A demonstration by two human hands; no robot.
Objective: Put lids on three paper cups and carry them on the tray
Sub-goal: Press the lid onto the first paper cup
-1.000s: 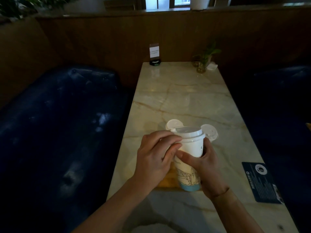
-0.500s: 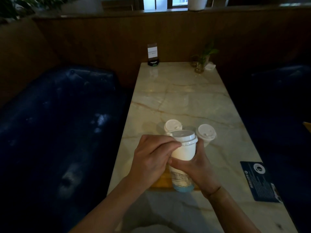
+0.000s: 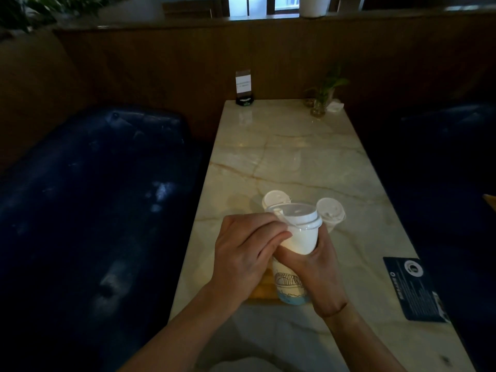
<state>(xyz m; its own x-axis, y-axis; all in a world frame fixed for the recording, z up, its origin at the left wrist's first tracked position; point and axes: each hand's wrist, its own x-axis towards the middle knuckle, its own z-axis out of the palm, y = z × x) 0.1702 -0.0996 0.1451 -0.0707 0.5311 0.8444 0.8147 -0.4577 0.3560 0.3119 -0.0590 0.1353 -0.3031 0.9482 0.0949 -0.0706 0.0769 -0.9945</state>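
Observation:
A tall white paper cup (image 3: 300, 240) with a blue line drawing near its base stands tilted over a wooden tray (image 3: 264, 289). My right hand (image 3: 318, 267) wraps around the cup's middle. A white lid (image 3: 294, 214) sits on the cup's rim, and my left hand (image 3: 247, 253) pinches the lid's near-left edge with fingertips. Behind it stand two more cups with white lids on them, one at the left (image 3: 275, 200) and one at the right (image 3: 330, 212). Most of the tray is hidden under my hands.
The marble table (image 3: 290, 157) runs away from me. A dark card (image 3: 413, 288) lies at its right edge. A sign holder (image 3: 243, 88) and a small plant in a glass (image 3: 322, 99) stand at the far end. Dark blue sofas (image 3: 88, 210) flank both sides.
The held cup and both hands have stayed in nearly the same spot. My left fingers have shifted along the lid's edge, and the cup leans slightly differently.

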